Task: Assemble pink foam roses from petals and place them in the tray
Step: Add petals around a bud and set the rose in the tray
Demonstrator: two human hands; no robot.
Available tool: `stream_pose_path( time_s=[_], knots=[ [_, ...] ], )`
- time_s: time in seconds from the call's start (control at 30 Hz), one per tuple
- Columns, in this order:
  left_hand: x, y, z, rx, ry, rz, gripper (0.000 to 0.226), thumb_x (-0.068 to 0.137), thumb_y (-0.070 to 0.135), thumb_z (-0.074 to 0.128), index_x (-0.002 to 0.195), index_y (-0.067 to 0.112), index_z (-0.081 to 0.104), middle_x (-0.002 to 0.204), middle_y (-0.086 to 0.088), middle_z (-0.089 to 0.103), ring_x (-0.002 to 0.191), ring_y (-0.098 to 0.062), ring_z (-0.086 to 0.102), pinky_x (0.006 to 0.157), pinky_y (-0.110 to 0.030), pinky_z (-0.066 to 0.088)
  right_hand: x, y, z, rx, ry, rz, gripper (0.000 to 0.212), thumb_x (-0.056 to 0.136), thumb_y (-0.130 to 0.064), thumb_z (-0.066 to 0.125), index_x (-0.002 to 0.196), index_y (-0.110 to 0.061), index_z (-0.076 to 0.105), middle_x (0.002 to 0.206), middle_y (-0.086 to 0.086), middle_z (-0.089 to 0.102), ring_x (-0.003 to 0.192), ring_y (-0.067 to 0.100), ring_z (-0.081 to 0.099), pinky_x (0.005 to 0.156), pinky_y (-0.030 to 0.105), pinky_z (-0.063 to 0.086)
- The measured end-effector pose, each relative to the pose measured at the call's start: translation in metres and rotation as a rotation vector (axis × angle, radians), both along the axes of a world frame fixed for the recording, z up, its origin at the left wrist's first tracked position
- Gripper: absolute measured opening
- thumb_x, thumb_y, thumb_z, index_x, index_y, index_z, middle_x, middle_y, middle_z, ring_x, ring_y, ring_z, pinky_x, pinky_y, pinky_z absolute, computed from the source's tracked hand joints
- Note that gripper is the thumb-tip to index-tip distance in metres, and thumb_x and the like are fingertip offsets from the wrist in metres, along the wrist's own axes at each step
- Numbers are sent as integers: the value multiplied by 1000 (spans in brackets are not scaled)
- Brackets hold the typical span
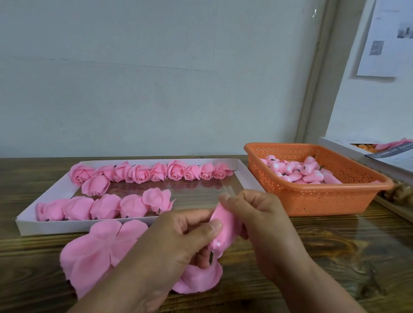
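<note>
On my feed, both hands meet above the table (327, 257): left hand (179, 240) and right hand (260, 220) pinch a pink rose bud (225, 230). Loose petals (97, 252) lie beneath. The tray (59, 225) of finished roses (139, 173) sits just beyond.

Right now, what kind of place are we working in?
Probably a small craft workshop or home piecework station: a wooden table against a bare wall, a white tray of finished roses, and an orange basket of rose cores.

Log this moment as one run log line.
step: wrapping petal | left hand: grips rose bud | right hand: pinches bud top | tray: two rows of roses | basket: buds
</note>
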State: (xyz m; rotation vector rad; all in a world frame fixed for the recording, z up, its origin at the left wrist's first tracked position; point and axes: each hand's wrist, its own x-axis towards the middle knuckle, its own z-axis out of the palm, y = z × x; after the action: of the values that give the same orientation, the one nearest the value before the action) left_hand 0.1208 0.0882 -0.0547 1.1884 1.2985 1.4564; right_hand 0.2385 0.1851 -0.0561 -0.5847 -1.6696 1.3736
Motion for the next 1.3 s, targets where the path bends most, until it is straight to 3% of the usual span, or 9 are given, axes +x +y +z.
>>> stream_pose_path(
  time_s=[0.17, 0.37, 0.57, 0.67, 0.87, 0.97, 1.07, 1.17, 1.3],
  knots=[
    [-2, 0, 1, 14, -156, 16, 18, 74, 26, 63, 76, 16, 78, 63, -1, 61, 54, -6, 49, 50, -15, 43, 6, 6, 3, -99, 26, 188, 2, 63, -10, 62, 63, -9, 63, 65, 16, 56, 62, 23, 50, 56, 28, 43],
    [-4, 2, 0, 27, -153, 41, 20, 74, 21, 62, 84, 14, 79, 68, -7, 58, 54, -7, 48, 48, -15, 43, 3, 4, 2, -58, 46, 128, 16, 74, 10, 69, 67, -2, 61, 55, 6, 62, 47, 10, 55, 47, 18, 43],
    [-7, 6, -3, 33, -155, 112, 22, 86, 9, 59, 80, 16, 79, 65, -6, 62, 52, -9, 48, 48, -16, 45, 0, -2, 3, 151, -108, -93, 14, 74, -4, 76, 67, -3, 64, 60, 10, 65, 50, 10, 55, 49, 23, 46],
    [-5, 8, -6, 44, -135, 135, 26, 89, 5, 57, 82, 15, 79, 62, -3, 62, 52, -8, 50, 49, -17, 46, -4, -8, 5, 332, -187, -240, 14, 73, -3, 74, 64, -9, 65, 57, 3, 62, 49, 4, 51, 48, 24, 43],
    [-1, 6, -7, 141, -35, 134, 23, 71, 30, 64, 90, 31, 77, 81, -14, 73, 68, -12, 64, 56, -17, 48, -9, -16, 9, 463, -160, -343, 26, 72, 5, 66, 62, -19, 60, 47, -13, 49, 46, 4, 47, 46, 13, 33],
    [0, 6, -7, 167, 12, 190, 22, 70, 35, 65, 87, 39, 76, 79, -5, 75, 68, -7, 66, 56, -15, 49, -8, -17, 14, 367, -88, -250, 27, 74, 9, 62, 66, -16, 62, 51, -4, 58, 45, 2, 53, 45, 12, 40],
    [0, 6, -7, 175, 71, 224, 23, 73, 41, 65, 91, 33, 77, 69, 3, 72, 63, -3, 62, 56, -15, 48, -6, -17, 20, 201, -65, -72, 24, 76, 4, 63, 91, -15, 63, 57, -3, 64, 54, 1, 61, 53, 13, 47],
    [-1, 5, -6, 177, 120, 258, 31, 66, 49, 64, 91, 34, 75, 71, 4, 72, 63, -4, 63, 57, -15, 49, -3, -12, 22, 131, -151, 45, 47, 66, -10, 66, 111, -14, 59, 57, -6, 63, 59, 3, 62, 64, 20, 51],
    [1, 2, -3, 203, 190, 302, 13, 70, 45, 63, 81, 43, 70, 73, 13, 74, 62, 6, 64, 53, -7, 46, -4, -8, 34, 136, -264, 104, 25, 75, 1, 69, 95, -13, 64, 55, -5, 63, 52, 3, 59, 57, 18, 47]
  ],
)
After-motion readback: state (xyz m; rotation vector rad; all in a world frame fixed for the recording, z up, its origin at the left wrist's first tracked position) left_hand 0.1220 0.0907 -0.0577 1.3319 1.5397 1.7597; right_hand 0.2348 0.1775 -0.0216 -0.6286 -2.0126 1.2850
